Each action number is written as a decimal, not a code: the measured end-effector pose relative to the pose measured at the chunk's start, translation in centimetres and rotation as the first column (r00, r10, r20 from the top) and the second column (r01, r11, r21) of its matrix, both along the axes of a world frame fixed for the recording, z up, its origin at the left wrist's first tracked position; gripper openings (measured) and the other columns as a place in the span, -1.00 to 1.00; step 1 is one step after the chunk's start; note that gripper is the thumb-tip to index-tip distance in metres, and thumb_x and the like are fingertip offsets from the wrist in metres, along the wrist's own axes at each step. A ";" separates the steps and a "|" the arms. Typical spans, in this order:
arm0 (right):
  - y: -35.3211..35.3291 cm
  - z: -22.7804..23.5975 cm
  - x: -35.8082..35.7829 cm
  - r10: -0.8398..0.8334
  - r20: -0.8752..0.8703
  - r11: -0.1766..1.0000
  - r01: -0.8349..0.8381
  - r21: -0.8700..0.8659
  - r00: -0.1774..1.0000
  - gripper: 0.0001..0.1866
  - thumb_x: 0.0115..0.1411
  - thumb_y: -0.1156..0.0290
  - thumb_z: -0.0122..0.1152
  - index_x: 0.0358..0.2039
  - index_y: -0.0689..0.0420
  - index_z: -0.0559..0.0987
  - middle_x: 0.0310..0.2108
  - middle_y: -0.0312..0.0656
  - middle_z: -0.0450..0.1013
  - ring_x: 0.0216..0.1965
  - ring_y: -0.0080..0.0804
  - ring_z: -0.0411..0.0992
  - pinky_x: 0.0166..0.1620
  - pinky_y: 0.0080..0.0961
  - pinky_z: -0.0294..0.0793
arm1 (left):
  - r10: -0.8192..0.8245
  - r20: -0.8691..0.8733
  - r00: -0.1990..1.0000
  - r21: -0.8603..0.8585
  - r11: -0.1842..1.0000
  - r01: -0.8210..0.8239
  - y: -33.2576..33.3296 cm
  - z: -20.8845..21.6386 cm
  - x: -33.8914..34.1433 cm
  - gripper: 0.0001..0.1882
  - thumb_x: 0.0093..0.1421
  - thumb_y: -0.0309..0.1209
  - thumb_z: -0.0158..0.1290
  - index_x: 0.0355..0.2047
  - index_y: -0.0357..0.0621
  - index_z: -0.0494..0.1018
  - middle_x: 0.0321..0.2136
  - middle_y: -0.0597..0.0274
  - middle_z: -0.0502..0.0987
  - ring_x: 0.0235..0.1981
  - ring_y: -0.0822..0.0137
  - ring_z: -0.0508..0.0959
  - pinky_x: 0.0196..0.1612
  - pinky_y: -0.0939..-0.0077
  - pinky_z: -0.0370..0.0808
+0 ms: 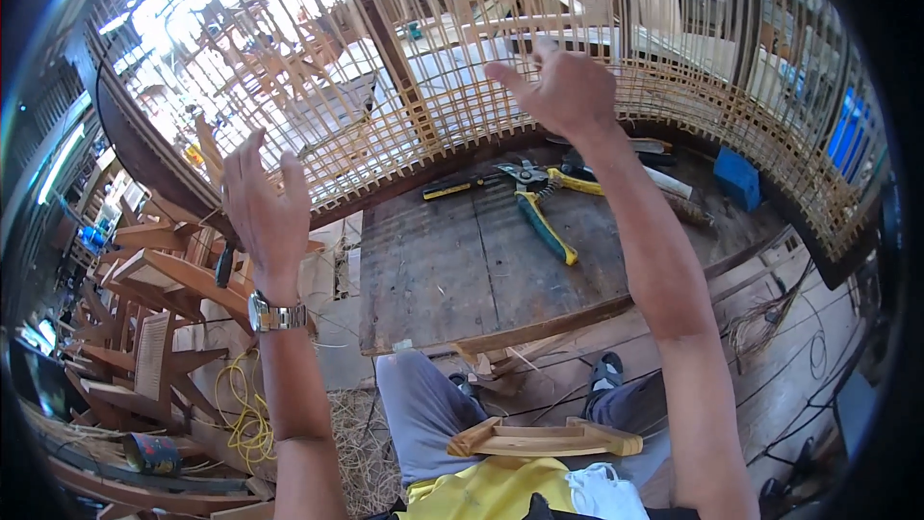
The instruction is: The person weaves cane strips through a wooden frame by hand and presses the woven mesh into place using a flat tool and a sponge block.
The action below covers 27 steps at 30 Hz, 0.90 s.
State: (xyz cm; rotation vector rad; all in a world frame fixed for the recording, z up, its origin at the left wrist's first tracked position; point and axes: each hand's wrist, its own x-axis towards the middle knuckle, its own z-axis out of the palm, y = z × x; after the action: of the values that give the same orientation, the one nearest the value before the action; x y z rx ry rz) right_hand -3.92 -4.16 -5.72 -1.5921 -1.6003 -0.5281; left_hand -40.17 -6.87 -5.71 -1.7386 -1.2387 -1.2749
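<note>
A curved wooden frame (279, 197) stands before me, with a lattice of woven cane strips (472, 101) whose loose upright ends rise above the weave. My left hand (265, 197), with a watch at its wrist, is at the left part of the lattice, fingers raised and thumb apart. Further right, my right hand (570, 91) is held over the weave, its thumb stretched out to the left and away from the index finger; the other fingers are partly hidden. Below the lattice, pruning shears (547, 228) with green and yellow handles lie on a worn wooden bench (423, 279).
A yellow-handled tool (452, 190), a blue block (737, 176) and several other tools lie on the bench. A wooden piece (544, 438) rests across my lap. Wooden chair frames (154, 356) and a coiled yellow cord (245, 414) are at left, near cane scraps (361, 443) on the floor.
</note>
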 end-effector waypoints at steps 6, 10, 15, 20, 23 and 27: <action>0.6 -1.6 -0.8 -0.115 0.099 0.976 0.094 0.197 0.988 -0.62 0.18 0.03 0.46 -0.22 0.09 0.73 -0.31 -0.13 0.68 -0.25 -0.16 0.66 -0.09 -0.14 0.55 | -0.099 -0.159 0.982 -0.370 0.928 0.034 2.3 2.3 7.1 -0.56 0.42 -0.04 0.12 -0.12 -0.24 0.59 -0.26 -0.04 0.66 -0.26 -0.04 0.67 -0.14 0.07 0.54; 0.2 -1.2 -0.3 -0.103 0.124 0.985 0.085 0.149 0.987 -0.69 0.20 0.07 0.45 -0.22 0.02 0.73 -0.37 -0.15 0.67 -0.29 -0.15 0.67 -0.12 -0.15 0.57 | -0.169 -0.090 0.982 -0.332 0.934 0.130 2.9 1.3 8.4 -0.62 0.49 -0.14 0.04 -0.24 -0.25 0.55 -0.42 -0.10 0.64 -0.39 -0.11 0.65 -0.29 0.04 0.51; -0.5 -0.9 -1.2 -0.088 0.055 0.993 0.083 0.085 0.995 -0.74 0.24 0.13 0.41 -0.21 0.03 0.72 -0.40 -0.15 0.66 -0.35 -0.12 0.66 -0.21 -0.15 0.60 | -0.266 0.015 0.964 -0.427 0.870 0.247 3.5 0.4 7.4 -0.64 0.51 -0.18 0.02 -0.24 -0.26 0.54 -0.47 -0.13 0.60 -0.45 -0.09 0.62 -0.36 0.09 0.47; 0.0 -1.2 -1.2 -0.102 0.088 0.972 0.081 0.219 0.991 -0.81 0.27 0.21 0.37 -0.22 0.03 0.71 -0.40 -0.17 0.66 -0.37 -0.13 0.65 -0.22 -0.13 0.57 | -0.327 0.022 0.945 -0.368 0.876 0.312 3.9 -0.2 6.8 -0.65 0.51 -0.14 0.02 -0.23 -0.17 0.55 -0.59 -0.05 0.56 -0.56 -0.08 0.56 -0.43 0.09 0.43; 0.5 -1.4 -1.0 -0.132 0.213 0.965 0.076 0.253 0.968 -0.85 0.28 0.26 0.34 -0.23 0.02 0.69 -0.34 -0.20 0.66 -0.31 -0.17 0.65 -0.14 -0.13 0.54 | -0.256 -0.031 0.966 -0.349 0.909 0.230 3.9 -0.8 5.6 -0.68 0.51 -0.14 0.02 -0.22 -0.12 0.57 -0.63 -0.03 0.52 -0.59 -0.06 0.55 -0.46 0.10 0.41; 0.6 -1.6 -1.6 -0.196 0.227 0.951 0.128 0.280 0.954 -0.87 0.27 0.34 0.32 -0.19 0.03 0.66 -0.23 -0.20 0.66 -0.21 -0.20 0.64 -0.05 -0.16 0.48 | -0.201 -0.038 0.979 -0.290 0.939 0.182 3.5 -2.5 1.2 -0.70 0.52 -0.16 0.00 -0.24 -0.09 0.55 -0.59 -0.02 0.54 -0.58 -0.05 0.56 -0.49 0.11 0.41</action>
State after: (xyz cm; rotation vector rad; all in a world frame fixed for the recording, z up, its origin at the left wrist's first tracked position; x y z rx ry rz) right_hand -5.55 -3.54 -7.34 -1.5070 -1.5108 -1.0256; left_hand -38.93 -3.41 -8.17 -2.1368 -1.2901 -1.1770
